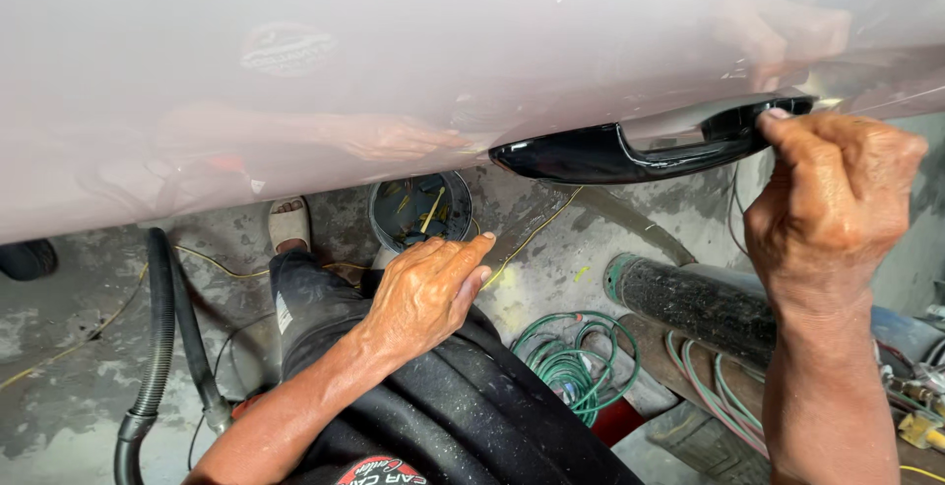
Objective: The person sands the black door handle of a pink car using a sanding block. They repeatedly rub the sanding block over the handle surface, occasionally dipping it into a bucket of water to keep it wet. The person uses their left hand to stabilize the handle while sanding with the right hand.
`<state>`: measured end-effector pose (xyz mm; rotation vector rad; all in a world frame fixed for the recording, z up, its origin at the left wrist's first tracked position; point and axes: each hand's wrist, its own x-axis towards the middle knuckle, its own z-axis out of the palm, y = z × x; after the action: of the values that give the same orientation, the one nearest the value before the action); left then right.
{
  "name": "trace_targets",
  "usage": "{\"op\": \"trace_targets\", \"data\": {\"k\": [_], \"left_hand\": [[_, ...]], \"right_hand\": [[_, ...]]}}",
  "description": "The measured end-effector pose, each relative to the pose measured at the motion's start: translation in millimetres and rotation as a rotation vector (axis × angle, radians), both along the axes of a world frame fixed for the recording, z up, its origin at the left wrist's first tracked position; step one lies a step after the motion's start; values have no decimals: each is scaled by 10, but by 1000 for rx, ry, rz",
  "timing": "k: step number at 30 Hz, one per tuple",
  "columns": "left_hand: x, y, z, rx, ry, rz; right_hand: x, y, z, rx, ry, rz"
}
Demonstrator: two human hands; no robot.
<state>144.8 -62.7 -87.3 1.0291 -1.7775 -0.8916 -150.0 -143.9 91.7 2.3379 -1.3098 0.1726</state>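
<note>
Right hand (pixel 837 185) grip pinching black door handle (pixel 630 145) end, left hand (pixel 428 293) apart

Green hose coil (pixel 571 362), blk bucket (pixel 421 211)

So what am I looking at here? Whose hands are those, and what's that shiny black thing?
You're seeing through a camera on a person's head, looking down at their own hands. The big pale pink surface is a car panel, shiny enough to mirror the hands. The shiny black thing is a car door handle on it. The right hand touches the handle's end with its fingertips. The left hand rests just below the panel, above the person's dark trousers. On the concrete floor lie a coiled green hose, a black hose and a small bucket.
</note>
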Motion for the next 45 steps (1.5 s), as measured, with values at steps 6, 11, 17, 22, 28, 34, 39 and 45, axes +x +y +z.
{"op": "trace_targets", "data": {"k": [6, 11, 17, 22, 28, 34, 39, 45], "left_hand": [[-41, -43, 49, 29, 0, -14], [-121, -99, 96, 28, -40, -53], [-187, -175, 158, 31, -81, -62], [-222, -150, 220, 50, -123, -72], [-229, -168, 241, 36, -124, -83], [-269, -151, 281, 65, -136, -101], [-329, -180, 333, 41, -138, -122], [-406, -180, 674, -18, -199, -182]], "right_hand": [[-165, 27, -173, -130, -113, 3], [-19, -53, -114, -63, -255, -22], [-39, -64, -157, -112, -302, -102], [-225, -82, -211, -114, -384, -115], [-290, -117, -193, -121, -397, -196], [-269, -34, -242, -121, -459, -124], [-228, -30, -266, -153, -529, -207], [-79, -39, -278, -247, -662, -157]]}}
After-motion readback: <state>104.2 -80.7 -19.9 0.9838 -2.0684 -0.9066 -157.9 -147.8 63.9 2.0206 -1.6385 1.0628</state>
